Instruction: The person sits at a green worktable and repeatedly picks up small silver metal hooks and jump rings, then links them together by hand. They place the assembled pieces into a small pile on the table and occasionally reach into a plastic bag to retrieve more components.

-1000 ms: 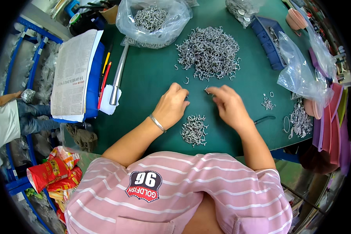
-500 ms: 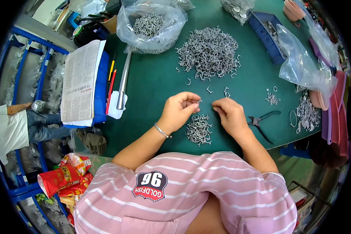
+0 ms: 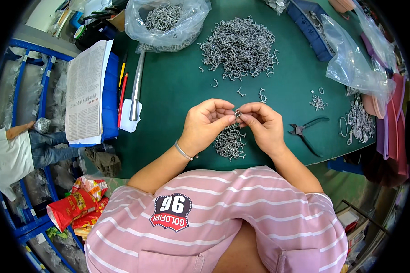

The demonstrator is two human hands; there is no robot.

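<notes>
Green table (image 3: 168,91) under everything. On it, far side: clear bag (image 3: 193,25) holding metal bits; big heap (image 3: 239,48) to its right, beyond the hands. Left hand (image 3: 206,126) and right hand (image 3: 263,129) brought together, fingertips pinching one small piece (image 3: 237,113) from either side. Pliers (image 3: 300,130) near right hand, nose toward it, handles splayed. Small heap (image 3: 230,144) nearer the body, partly covered by fingers. Pinched piece mostly hidden by fingertips; pointing direction and long axis cannot be told.

White-striped pink shirt (image 3: 214,218), dark green tabletop (image 3: 173,82), silver-grey metal pieces (image 3: 239,48), blue tray (image 3: 304,32)
</notes>
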